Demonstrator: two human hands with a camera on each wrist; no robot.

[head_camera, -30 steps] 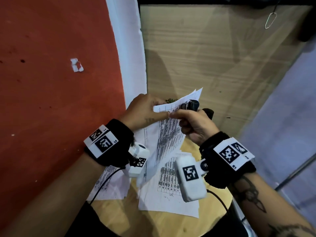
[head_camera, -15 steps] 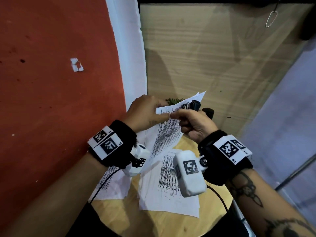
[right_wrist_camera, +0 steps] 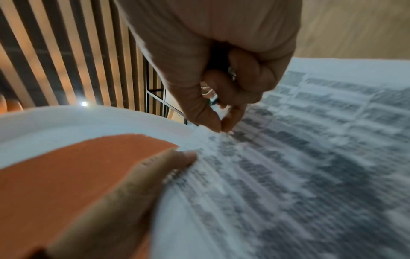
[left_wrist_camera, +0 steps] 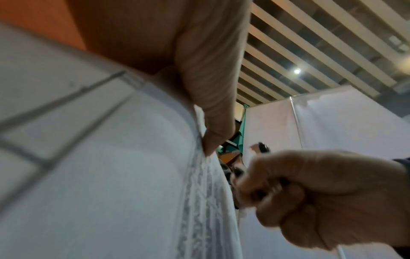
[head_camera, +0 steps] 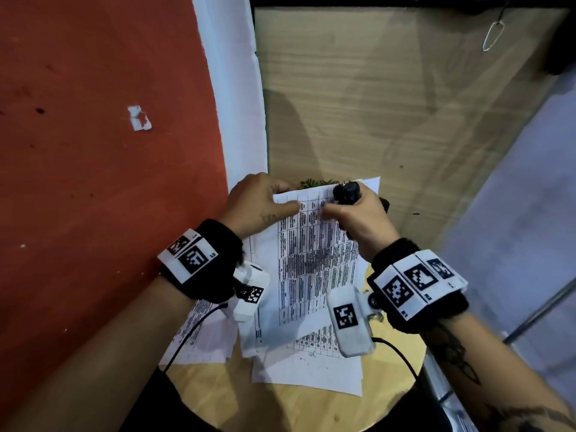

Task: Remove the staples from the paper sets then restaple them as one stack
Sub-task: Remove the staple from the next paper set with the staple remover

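Observation:
A printed paper set (head_camera: 314, 266) is held up over the table. My left hand (head_camera: 290, 207) pinches its top left edge, thumb on the printed face; the left wrist view shows that thumb (left_wrist_camera: 213, 126) pressed against the sheets (left_wrist_camera: 111, 175). My right hand (head_camera: 327, 211) is curled round a black staple tool (head_camera: 346, 193), while its thumb and forefinger (right_wrist_camera: 221, 125) meet on the top edge of the paper (right_wrist_camera: 310, 157). The staple itself cannot be made out.
Another printed set (head_camera: 308, 366) lies on the round wooden table (head_camera: 311, 410) under the held one, and a third (head_camera: 202, 341) lies at the left edge. A red wall (head_camera: 93, 182) is close on the left. A wooden panel (head_camera: 374, 104) stands behind.
The held paper set has swung from hanging slanted to facing the head camera. Both hands kept their grip and the right wrist rolled over.

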